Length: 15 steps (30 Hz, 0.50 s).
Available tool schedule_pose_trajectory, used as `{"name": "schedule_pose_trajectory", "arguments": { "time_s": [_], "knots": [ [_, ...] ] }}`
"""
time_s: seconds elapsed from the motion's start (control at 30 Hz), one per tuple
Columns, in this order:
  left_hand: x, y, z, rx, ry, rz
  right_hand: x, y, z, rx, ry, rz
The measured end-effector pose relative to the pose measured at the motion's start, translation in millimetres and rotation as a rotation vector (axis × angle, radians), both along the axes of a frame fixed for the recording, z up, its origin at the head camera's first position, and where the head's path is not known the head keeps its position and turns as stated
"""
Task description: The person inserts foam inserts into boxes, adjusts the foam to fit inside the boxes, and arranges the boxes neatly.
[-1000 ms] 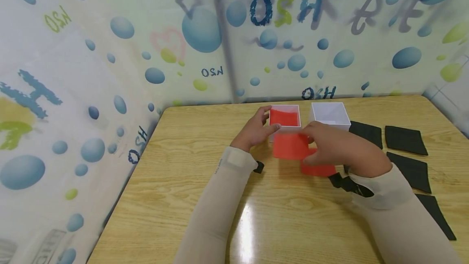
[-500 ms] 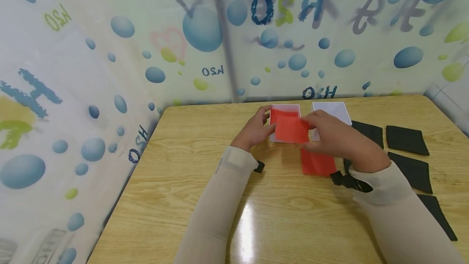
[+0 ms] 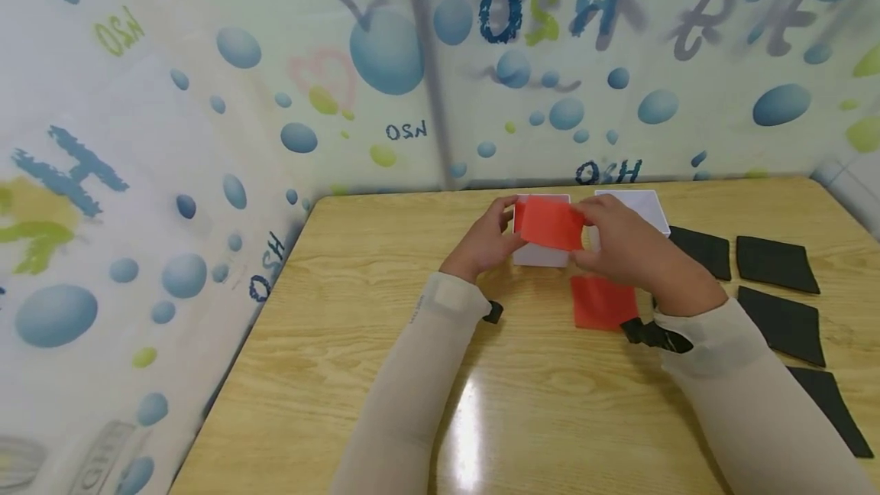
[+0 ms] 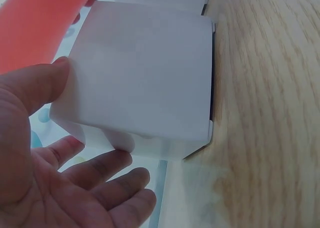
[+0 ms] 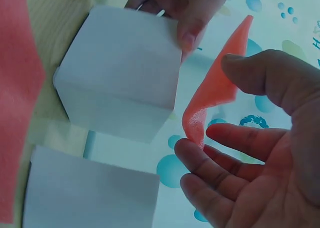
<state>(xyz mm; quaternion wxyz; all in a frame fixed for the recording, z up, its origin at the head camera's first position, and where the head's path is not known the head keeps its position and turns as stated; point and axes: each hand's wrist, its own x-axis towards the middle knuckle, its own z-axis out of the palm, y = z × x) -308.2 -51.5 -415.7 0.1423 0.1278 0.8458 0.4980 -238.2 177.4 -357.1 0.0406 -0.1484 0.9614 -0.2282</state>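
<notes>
In the head view, my left hand [image 3: 481, 243] holds a white open-topped box [image 3: 541, 256] at its left side. The left wrist view has the thumb at the upper edge of this box [image 4: 140, 72], with fingers along another side. My right hand [image 3: 629, 247] pinches a thin red square sheet [image 3: 552, 224] over the box opening, hiding most of the inside. Seen from the right wrist, the sheet [image 5: 217, 85] is curved, with the thumb on one face and fingertips at its lower edge. Another red square [image 3: 605, 308] lies flat on the table below the right hand.
A second white box [image 3: 641, 208] stands to the right, partly behind the right hand. Several black squares [image 3: 777, 264] lie along the right side of the wooden table [image 3: 330, 342]. A patterned wall covering [image 3: 385, 128] rises behind the table's far edge.
My right hand has raised the red sheet from in front of the white box to over its opening. The left hand stays on the box.
</notes>
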Motion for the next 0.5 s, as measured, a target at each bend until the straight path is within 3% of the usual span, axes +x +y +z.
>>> {"name": "schedule_pose_trajectory", "arguments": {
  "time_s": [0.2,0.5],
  "knots": [
    [-0.9,1.3,-0.7,-0.001,-0.006,-0.005,-14.0,0.9,5.3,0.028,0.024,0.01],
    [-1.3,-0.2,-0.3,0.002,-0.01,-0.018,-35.5,-6.8,10.2,0.055,-0.027,0.013]
  ]
}}
